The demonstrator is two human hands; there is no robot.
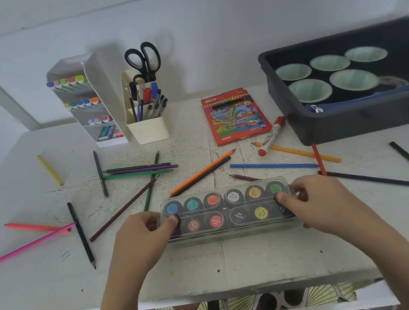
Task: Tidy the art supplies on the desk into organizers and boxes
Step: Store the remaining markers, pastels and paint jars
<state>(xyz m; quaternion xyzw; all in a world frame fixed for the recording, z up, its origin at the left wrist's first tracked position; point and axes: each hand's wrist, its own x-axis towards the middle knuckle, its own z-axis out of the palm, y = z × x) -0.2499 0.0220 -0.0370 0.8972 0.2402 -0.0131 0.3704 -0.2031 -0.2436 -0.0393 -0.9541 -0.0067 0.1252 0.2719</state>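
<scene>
A clear plastic case of poster paint pots (228,208) lies on the white desk (214,266) in front of me. My left hand (143,231) grips its left end, thumb on the lid. My right hand (317,199) grips its right end the same way. Several coloured pencils lie scattered across the desk, among them an orange one (202,172), a blue one (273,165) and a pink one (32,243). A red marker (271,136) lies beside the red colour pencil box (236,115).
A white tiered marker organizer (85,103) and a cream pen cup (148,126) with scissors (144,59) stand at the back. A dark bin (361,117) holding several paper cups sits at the back right. The desk's front edge runs just below my wrists.
</scene>
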